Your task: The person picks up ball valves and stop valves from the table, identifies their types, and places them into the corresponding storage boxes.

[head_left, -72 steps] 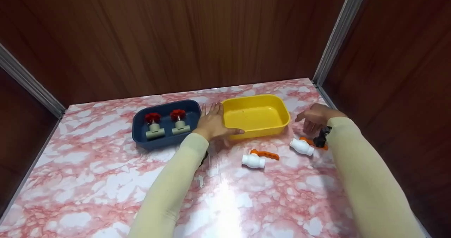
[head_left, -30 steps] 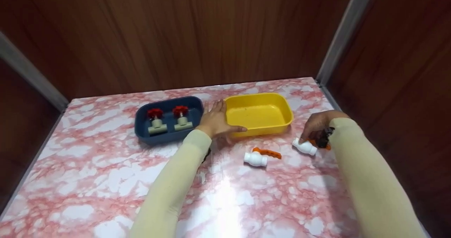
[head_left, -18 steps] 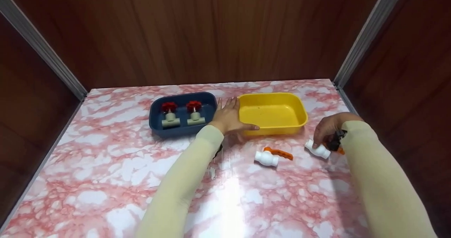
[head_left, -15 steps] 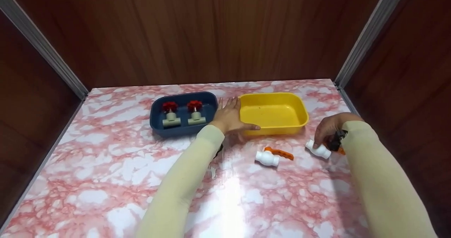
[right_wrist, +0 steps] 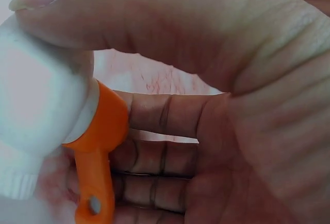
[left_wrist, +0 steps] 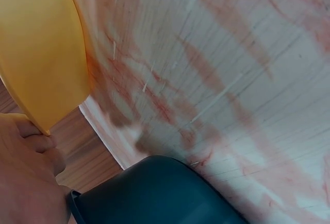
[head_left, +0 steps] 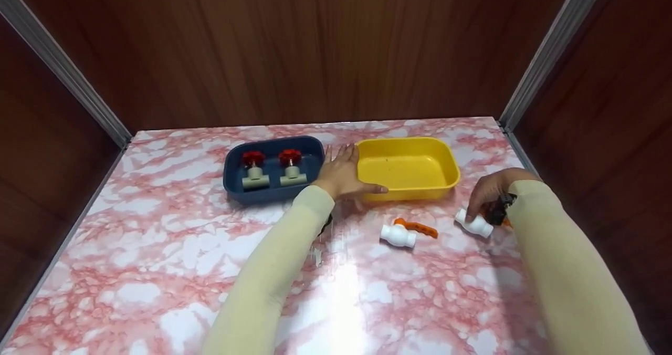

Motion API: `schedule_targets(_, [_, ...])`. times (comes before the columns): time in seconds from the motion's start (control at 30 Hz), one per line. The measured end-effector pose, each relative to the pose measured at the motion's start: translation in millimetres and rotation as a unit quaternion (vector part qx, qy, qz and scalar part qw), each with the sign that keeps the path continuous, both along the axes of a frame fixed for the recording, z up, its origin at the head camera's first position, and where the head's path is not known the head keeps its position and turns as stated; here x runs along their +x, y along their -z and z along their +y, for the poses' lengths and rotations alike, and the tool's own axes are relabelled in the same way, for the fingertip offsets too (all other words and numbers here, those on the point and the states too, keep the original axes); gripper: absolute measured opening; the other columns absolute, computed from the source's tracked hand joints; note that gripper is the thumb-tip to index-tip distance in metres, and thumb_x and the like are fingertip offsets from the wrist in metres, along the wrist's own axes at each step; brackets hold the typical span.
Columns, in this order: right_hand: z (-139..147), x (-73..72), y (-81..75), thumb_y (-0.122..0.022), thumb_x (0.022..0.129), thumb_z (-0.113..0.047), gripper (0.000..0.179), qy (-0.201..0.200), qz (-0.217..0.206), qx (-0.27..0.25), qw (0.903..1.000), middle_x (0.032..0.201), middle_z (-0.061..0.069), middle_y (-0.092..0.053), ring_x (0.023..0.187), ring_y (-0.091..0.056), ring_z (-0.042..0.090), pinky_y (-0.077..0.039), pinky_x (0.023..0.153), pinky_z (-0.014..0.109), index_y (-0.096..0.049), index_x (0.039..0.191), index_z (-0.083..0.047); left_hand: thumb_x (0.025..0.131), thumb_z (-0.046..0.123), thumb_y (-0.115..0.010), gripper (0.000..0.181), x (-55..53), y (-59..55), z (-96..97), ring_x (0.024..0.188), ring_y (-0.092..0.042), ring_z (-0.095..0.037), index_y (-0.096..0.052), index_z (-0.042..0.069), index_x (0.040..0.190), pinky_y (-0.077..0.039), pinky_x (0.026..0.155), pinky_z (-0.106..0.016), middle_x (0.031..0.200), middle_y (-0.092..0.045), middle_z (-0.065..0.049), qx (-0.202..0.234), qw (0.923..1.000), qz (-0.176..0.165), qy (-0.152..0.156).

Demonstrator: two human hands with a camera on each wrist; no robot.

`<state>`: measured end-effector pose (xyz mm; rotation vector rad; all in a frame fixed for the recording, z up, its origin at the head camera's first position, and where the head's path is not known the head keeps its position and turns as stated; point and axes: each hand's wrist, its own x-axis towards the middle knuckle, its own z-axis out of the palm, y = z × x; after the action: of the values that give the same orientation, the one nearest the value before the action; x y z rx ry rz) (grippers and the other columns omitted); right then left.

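Head view: R hand (head_left: 488, 189), half-curled, grips white valve (head_left: 480, 227), thumb on top, nr right edge of table (head_left: 173, 271); L hand (head_left: 342, 176), fingers straight, holding nothing, btwn blue tray (head_left: 257, 196) & yellow tray (head_left: 415, 194) twd far edge.

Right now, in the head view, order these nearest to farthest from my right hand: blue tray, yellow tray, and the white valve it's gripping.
1. White valve: in the right hand.
2. Yellow tray: to that hand's left.
3. Blue tray: farther left, past the left hand.
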<state>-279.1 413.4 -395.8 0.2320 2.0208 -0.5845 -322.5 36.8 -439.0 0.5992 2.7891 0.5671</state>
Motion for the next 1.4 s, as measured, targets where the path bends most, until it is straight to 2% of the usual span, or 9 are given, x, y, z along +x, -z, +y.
schedule_targets(0.2, [-2.1, 4.0, -5.1, -0.091, 0.095, -0.036, 0.023, 0.039, 0.015, 0.007, 0.9991, 0.084, -0.003, -0.06, 0.082, -0.055, 0.014, -0.056, 0.077, 0.026, -0.076, 0.091, -0.019, 0.093, 0.091, -0.067, 0.138, -3.2, 1.1, 0.7, 0.186, -0.011, -0.031, -0.011, 0.007, 0.187, 0.01, 0.151, -0.056, 0.198, -0.013, -0.012, -0.022, 0.9996, 0.013, 0.012])
schedule_targets(0.33, [-5.2, 8.1, -7.4, -0.09, 0.095, -0.034, 0.021, 0.034, 0.021, 0.005, 0.9992, 0.086, -0.003, -0.059, 0.084, -0.055, 0.015, -0.055, 0.078, 0.026, -0.076, 0.091, -0.019, 0.093, 0.092, -0.066, 0.138, -3.6, 2.0, 1.2, 0.186, -0.011, -0.032, -0.011, 0.007, 0.187, 0.012, 0.15, -0.057, 0.198, -0.013, -0.013, -0.029, 0.9993, 0.016, 0.015])
schedule_targets(0.67, [6.3, 0.8, 5.2, -0.092, 0.094, -0.038, 0.024, 0.001, 0.04, 0.004, 0.9992, 0.085, -0.005, -0.059, 0.085, -0.055, 0.014, -0.054, 0.08, 0.026, -0.076, 0.089, -0.022, 0.093, 0.091, -0.068, 0.138, -3.4, 2.4, 1.5, 0.186, -0.01, -0.031, -0.012, 0.005, 0.186, 0.013, 0.15, -0.055, 0.197, -0.013, -0.014, -0.021, 0.9996, 0.016, 0.011])
schedule_targets(0.97, [9.6, -2.2, 11.0, -0.093, 0.093, -0.041, 0.03, 0.001, 0.035, -0.001, 0.9994, 0.079, -0.007, -0.059, 0.077, -0.055, 0.011, -0.054, 0.076, 0.024, -0.071, 0.08, -0.025, 0.092, 0.092, -0.068, 0.139, -1.5, 2.8, 1.2, 0.187, -0.01, -0.03, -0.011, 0.008, 0.187, 0.013, 0.15, -0.055, 0.198, -0.012, -0.011, -0.019, 0.9997, 0.016, 0.006])
schedule_targets(1.1, [10.4, -4.2, 12.4, -0.091, 0.095, -0.039, 0.029, -0.02, 0.044, -0.005, 0.9988, 0.077, -0.008, -0.057, 0.076, -0.053, 0.01, -0.053, 0.077, 0.025, -0.07, 0.079, -0.026, 0.092, 0.093, -0.067, 0.139, -1.3, 1.8, 1.2, 0.187, -0.01, -0.031, -0.012, 0.008, 0.187, 0.011, 0.151, -0.055, 0.198, -0.012, -0.011, -0.021, 0.9996, 0.016, 0.006])
schedule_targets(1.27, [8.0, -1.3, 4.2, -0.087, 0.098, -0.039, 0.023, -0.037, 0.047, -0.004, 0.9982, 0.083, -0.007, -0.057, 0.085, -0.053, 0.014, -0.051, 0.083, 0.028, -0.073, 0.085, -0.025, 0.093, 0.092, -0.067, 0.138, -2.1, 1.0, 1.5, 0.186, -0.011, -0.033, -0.014, 0.005, 0.186, 0.01, 0.151, -0.056, 0.198, -0.013, -0.014, -0.025, 0.9993, 0.023, 0.014])
schedule_targets(1.4, [2.3, 2.5, -6.7, -0.085, 0.098, -0.039, 0.025, -0.027, 0.039, -0.005, 0.9989, 0.085, -0.005, -0.057, 0.089, -0.054, 0.016, -0.05, 0.085, 0.029, -0.071, 0.085, -0.023, 0.092, 0.091, -0.068, 0.138, -1.9, 1.1, 1.4, 0.186, -0.011, -0.033, -0.014, 0.005, 0.186, 0.01, 0.151, -0.057, 0.198, -0.013, -0.014, -0.021, 0.9995, 0.019, 0.012])
